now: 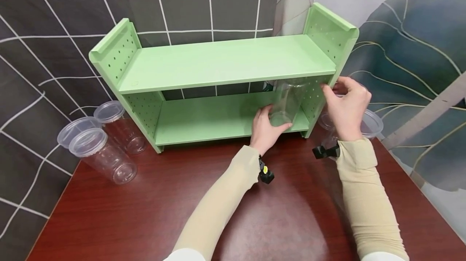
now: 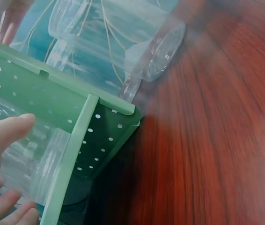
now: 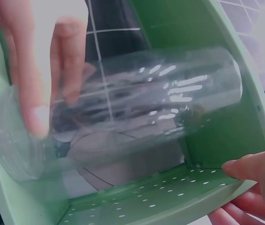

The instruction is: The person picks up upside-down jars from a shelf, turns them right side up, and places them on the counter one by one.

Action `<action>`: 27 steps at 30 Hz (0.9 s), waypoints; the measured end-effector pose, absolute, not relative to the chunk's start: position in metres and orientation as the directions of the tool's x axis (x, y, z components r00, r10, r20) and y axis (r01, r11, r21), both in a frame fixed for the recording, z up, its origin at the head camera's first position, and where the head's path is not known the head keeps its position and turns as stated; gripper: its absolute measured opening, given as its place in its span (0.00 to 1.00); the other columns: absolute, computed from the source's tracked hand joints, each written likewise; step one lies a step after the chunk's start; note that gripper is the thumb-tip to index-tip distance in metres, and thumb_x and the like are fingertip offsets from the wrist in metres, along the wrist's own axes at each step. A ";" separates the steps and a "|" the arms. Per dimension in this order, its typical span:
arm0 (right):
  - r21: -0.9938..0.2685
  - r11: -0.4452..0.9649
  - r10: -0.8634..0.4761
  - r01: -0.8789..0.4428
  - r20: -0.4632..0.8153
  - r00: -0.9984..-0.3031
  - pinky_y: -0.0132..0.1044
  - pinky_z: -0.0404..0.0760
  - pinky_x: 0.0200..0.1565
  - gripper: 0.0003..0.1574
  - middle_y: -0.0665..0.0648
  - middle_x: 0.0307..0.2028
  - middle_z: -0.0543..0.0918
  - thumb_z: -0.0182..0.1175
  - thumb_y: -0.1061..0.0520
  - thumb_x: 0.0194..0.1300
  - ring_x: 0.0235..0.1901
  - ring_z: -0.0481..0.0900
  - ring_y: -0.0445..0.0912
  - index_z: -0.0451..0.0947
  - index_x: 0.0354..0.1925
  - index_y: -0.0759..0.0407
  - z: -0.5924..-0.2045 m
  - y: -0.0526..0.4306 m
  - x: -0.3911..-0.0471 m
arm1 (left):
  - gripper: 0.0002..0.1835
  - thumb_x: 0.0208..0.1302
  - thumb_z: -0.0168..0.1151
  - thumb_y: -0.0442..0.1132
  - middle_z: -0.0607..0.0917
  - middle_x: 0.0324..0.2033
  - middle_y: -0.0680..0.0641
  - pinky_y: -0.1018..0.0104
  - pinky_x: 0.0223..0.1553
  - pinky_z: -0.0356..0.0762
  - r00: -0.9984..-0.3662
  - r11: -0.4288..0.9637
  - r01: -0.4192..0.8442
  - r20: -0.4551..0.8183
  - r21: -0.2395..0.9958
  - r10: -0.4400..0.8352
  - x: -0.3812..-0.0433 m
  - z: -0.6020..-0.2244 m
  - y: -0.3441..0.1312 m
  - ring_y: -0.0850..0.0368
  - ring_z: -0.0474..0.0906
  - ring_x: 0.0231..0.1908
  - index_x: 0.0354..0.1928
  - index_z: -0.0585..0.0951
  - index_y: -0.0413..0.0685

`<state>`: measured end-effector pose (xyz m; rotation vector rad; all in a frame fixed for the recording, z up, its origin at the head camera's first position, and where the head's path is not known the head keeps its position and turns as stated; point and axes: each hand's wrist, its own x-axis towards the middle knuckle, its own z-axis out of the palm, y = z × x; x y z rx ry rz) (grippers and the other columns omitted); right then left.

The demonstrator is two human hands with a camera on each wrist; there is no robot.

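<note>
A two-tier green shelf (image 1: 225,60) stands on the table. On its lower tier, by the right end, a clear plastic jar (image 1: 290,101) stands upright, its ridged end (image 3: 27,154) down at the tier. My left hand (image 1: 265,130) holds the jar low down, thumb on one side and fingers on the other. At the right end, my right hand (image 1: 348,105) grips the front edge of the perforated side panel (image 3: 170,192). Its thumb lies on the inner face, with fingers curled behind, as the right wrist view shows.
Several clear jars with lids (image 1: 113,162) stand left of the shelf. More clear jars (image 1: 372,123) are on the right, partly behind my right hand. A dark grid-patterned covering (image 1: 189,6) is behind the shelf. The reddish-brown tabletop (image 1: 153,208) spreads out in front.
</note>
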<state>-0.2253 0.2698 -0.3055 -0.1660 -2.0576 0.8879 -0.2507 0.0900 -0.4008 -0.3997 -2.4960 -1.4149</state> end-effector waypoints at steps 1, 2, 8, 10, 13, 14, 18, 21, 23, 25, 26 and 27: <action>-0.651 0.733 0.422 -0.196 0.662 -0.619 0.24 0.70 0.34 0.18 0.54 0.31 0.85 0.64 0.45 0.57 0.28 0.77 0.36 0.86 0.43 0.51 -0.305 0.270 -0.225 | 0.42 0.44 0.74 0.57 0.73 0.52 0.53 0.69 0.46 0.73 -0.933 0.489 0.354 0.341 0.798 0.119 -0.249 -0.401 0.089 0.60 0.71 0.48 0.62 0.69 0.53; -0.655 0.731 0.426 -0.192 0.657 -0.622 0.25 0.70 0.34 0.18 0.54 0.31 0.85 0.64 0.45 0.57 0.28 0.76 0.36 0.86 0.43 0.51 -0.305 0.270 -0.225 | 0.42 0.44 0.74 0.57 0.73 0.52 0.54 0.70 0.45 0.73 -0.932 0.481 0.356 0.341 0.801 0.122 -0.248 -0.402 0.087 0.60 0.71 0.47 0.62 0.69 0.54; -0.652 0.733 0.423 -0.194 0.660 -0.621 0.30 0.69 0.41 0.19 0.55 0.31 0.85 0.64 0.44 0.57 0.29 0.77 0.40 0.86 0.43 0.52 -0.306 0.271 -0.224 | 0.42 0.42 0.76 0.55 0.78 0.47 0.53 0.72 0.40 0.75 -0.931 0.435 0.364 0.334 0.824 0.147 -0.240 -0.404 0.077 0.63 0.75 0.44 0.61 0.70 0.54; -0.651 0.733 0.423 -0.195 0.662 -0.618 0.29 0.68 0.40 0.19 0.56 0.31 0.85 0.64 0.44 0.57 0.29 0.78 0.41 0.86 0.43 0.52 -0.306 0.272 -0.224 | 0.42 0.41 0.76 0.55 0.80 0.46 0.53 0.73 0.41 0.75 -0.932 0.426 0.362 0.324 0.829 0.160 -0.238 -0.404 0.072 0.65 0.76 0.44 0.61 0.70 0.54; -0.658 0.731 0.434 -0.181 0.653 -0.620 0.27 0.69 0.36 0.19 0.55 0.32 0.85 0.64 0.44 0.57 0.30 0.78 0.41 0.85 0.43 0.51 -0.307 0.272 -0.223 | 0.43 0.40 0.76 0.57 0.81 0.46 0.53 0.72 0.43 0.75 -0.932 0.415 0.361 0.314 0.835 0.179 -0.234 -0.405 0.065 0.66 0.76 0.46 0.60 0.70 0.54; -0.660 0.730 0.436 -0.179 0.651 -0.621 0.26 0.69 0.36 0.19 0.55 0.32 0.85 0.64 0.44 0.57 0.30 0.78 0.40 0.85 0.43 0.51 -0.307 0.272 -0.223 | 0.43 0.40 0.76 0.57 0.81 0.47 0.53 0.72 0.43 0.75 -0.932 0.413 0.360 0.311 0.836 0.184 -0.233 -0.405 0.063 0.66 0.76 0.46 0.60 0.70 0.54; -0.659 0.729 0.434 -0.186 0.655 -0.618 0.26 0.68 0.37 0.18 0.55 0.32 0.85 0.65 0.45 0.57 0.29 0.77 0.36 0.86 0.43 0.52 -0.307 0.272 -0.224 | 0.43 0.39 0.75 0.60 0.80 0.48 0.55 0.69 0.45 0.75 -0.935 0.410 0.351 0.296 0.842 0.193 -0.226 -0.406 0.050 0.64 0.75 0.47 0.60 0.70 0.56; -0.651 0.732 0.426 -0.201 0.668 -0.610 0.28 0.68 0.38 0.17 0.55 0.31 0.85 0.65 0.46 0.56 0.27 0.76 0.34 0.86 0.41 0.53 -0.308 0.271 -0.226 | 0.43 0.39 0.74 0.62 0.79 0.48 0.56 0.66 0.47 0.74 -0.936 0.422 0.350 0.289 0.836 0.202 -0.219 -0.407 0.038 0.64 0.73 0.48 0.60 0.70 0.60; -0.646 0.734 0.421 -0.210 0.676 -0.605 0.29 0.68 0.40 0.17 0.56 0.31 0.85 0.65 0.47 0.56 0.27 0.75 0.32 0.86 0.41 0.53 -0.308 0.271 -0.228 | 0.42 0.39 0.74 0.62 0.79 0.48 0.58 0.65 0.48 0.73 -0.932 0.432 0.360 0.293 0.827 0.215 -0.214 -0.408 0.030 0.64 0.73 0.48 0.60 0.70 0.62; -0.644 0.734 0.420 -0.215 0.679 -0.602 0.29 0.68 0.39 0.17 0.55 0.30 0.85 0.65 0.46 0.56 0.27 0.75 0.32 0.86 0.41 0.53 -0.308 0.270 -0.228 | 0.42 0.39 0.75 0.61 0.80 0.48 0.58 0.63 0.48 0.74 -0.924 0.423 0.377 0.304 0.824 0.230 -0.210 -0.409 0.022 0.65 0.74 0.48 0.59 0.71 0.63; -0.646 0.732 0.421 -0.216 0.679 -0.601 0.28 0.68 0.40 0.17 0.55 0.31 0.85 0.65 0.46 0.56 0.27 0.75 0.32 0.86 0.41 0.53 -0.308 0.270 -0.228 | 0.41 0.39 0.75 0.61 0.80 0.47 0.58 0.62 0.48 0.74 -0.920 0.416 0.387 0.314 0.823 0.236 -0.208 -0.410 0.018 0.65 0.74 0.47 0.59 0.71 0.63; -0.646 0.731 0.423 -0.218 0.681 -0.598 0.28 0.68 0.38 0.17 0.55 0.30 0.85 0.65 0.46 0.56 0.27 0.75 0.32 0.86 0.41 0.53 -0.308 0.270 -0.229 | 0.41 0.39 0.75 0.60 0.80 0.47 0.58 0.61 0.49 0.74 -0.915 0.409 0.398 0.323 0.821 0.242 -0.206 -0.411 0.014 0.65 0.75 0.47 0.59 0.71 0.62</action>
